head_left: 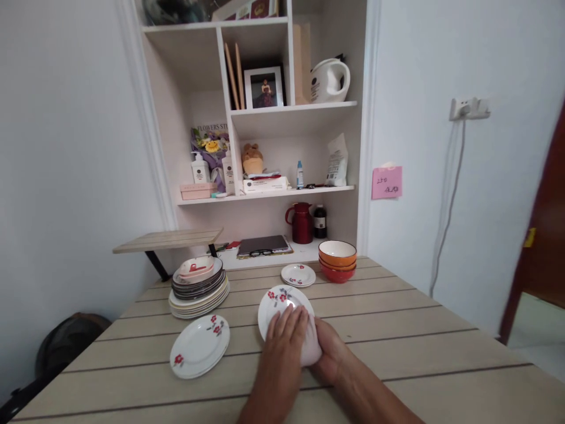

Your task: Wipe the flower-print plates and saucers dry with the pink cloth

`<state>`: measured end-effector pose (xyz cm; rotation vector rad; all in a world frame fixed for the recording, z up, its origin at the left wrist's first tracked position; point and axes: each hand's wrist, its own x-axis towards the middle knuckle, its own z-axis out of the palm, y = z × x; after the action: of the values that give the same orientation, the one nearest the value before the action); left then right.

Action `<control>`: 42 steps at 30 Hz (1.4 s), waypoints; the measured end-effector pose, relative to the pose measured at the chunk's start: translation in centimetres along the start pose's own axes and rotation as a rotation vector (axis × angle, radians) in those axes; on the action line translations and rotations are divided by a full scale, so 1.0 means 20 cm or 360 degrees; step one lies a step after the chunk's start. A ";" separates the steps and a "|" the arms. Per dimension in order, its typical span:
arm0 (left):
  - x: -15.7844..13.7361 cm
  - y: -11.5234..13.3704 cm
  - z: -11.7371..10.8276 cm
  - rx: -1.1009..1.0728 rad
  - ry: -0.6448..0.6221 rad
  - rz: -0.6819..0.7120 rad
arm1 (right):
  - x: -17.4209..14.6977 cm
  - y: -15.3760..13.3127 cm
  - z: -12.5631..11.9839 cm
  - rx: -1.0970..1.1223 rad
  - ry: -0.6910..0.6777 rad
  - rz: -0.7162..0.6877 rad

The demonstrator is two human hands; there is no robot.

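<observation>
A white plate with red flowers is held tilted above the table's near middle. Over its right edge hangs a pale pinkish cloth. My left hand lies on the plate's face and the cloth, its fingers stretched out. Around the plate's right edge, my right hand grips with the cloth against it; its fingertips are hidden. To the left lie stacked flowered oval plates. Small flowered plates sit just behind the held one.
At the back left stands a stack of plates topped by a small dish. Stacked orange and red bowls stand back right. Behind are a laptop, a red jug and a shelf unit. A raised board overhangs the left back.
</observation>
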<state>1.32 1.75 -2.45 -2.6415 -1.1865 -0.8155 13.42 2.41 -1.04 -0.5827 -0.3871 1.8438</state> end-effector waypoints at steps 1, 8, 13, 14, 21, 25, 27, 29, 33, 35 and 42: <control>0.00 -0.01 0.00 -0.0026 -0.0005 -0.0029 | 0.00 0.01 0.00 0.0006 0.0021 -0.0008; 0.01 -0.02 -0.03 0.0153 0.0312 -0.0537 | -0.03 0.05 0.07 -0.0105 0.0077 -0.0013; -0.01 -0.06 -0.08 0.0335 0.0539 -0.0999 | -0.06 0.08 0.08 -0.0294 0.0085 0.0055; -0.01 -0.06 -0.09 0.0346 0.0557 -0.1021 | -0.06 0.09 0.08 -0.0326 0.0077 0.0040; 0.01 -0.01 -0.08 0.0074 0.0192 -0.0348 | -0.04 0.06 0.07 -0.0341 0.0269 -0.0110; 0.02 0.00 -0.08 -0.0052 -0.0010 -0.0145 | -0.05 0.01 0.07 -0.0273 0.0410 -0.0131; 0.01 -0.01 -0.09 -0.0055 -0.0061 -0.0146 | -0.06 -0.02 0.08 -0.0210 0.0426 -0.0155; 0.00 -0.01 -0.09 -0.0032 -0.0007 -0.0244 | -0.07 -0.05 0.08 -0.0136 0.0402 -0.0188; -0.01 -0.01 -0.09 0.0019 0.0250 -0.0469 | -0.09 -0.09 0.08 -0.0124 0.0319 -0.0171; -0.02 -0.01 -0.09 0.0044 0.0347 -0.0544 | -0.09 -0.07 0.08 -0.0200 0.0263 -0.0141; -0.04 -0.04 -0.11 0.0178 0.0469 -0.0836 | -0.08 0.10 0.08 -0.0564 -0.0102 -0.0205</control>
<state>-0.64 1.10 -1.00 -2.0430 -1.7956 -1.1254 11.37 0.33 -0.34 -0.7209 -0.7869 1.6830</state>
